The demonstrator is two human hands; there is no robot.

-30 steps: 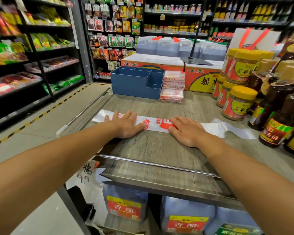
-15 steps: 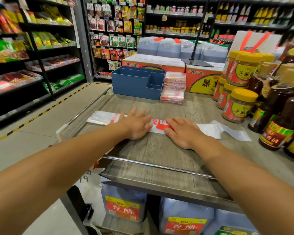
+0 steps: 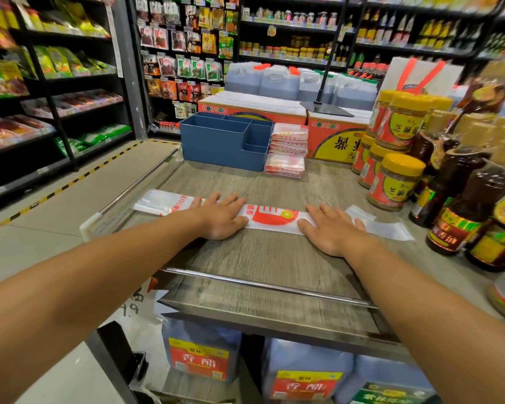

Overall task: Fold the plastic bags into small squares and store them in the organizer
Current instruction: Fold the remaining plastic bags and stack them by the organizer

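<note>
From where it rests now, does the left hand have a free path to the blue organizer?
Probably yes. The left hand lies flat on the folded bag, and only bare tabletop separates it from the blue organizer ahead.

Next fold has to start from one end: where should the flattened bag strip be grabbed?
Pinch the bag strip at its loose right end, coming from the right, thumb under. It lies thin and flat; that end pokes free past the right hand.

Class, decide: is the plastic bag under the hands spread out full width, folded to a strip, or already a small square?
Folded to a long strip: the plastic bag lies narrow across the table under the flat left hand and right hand.
</note>
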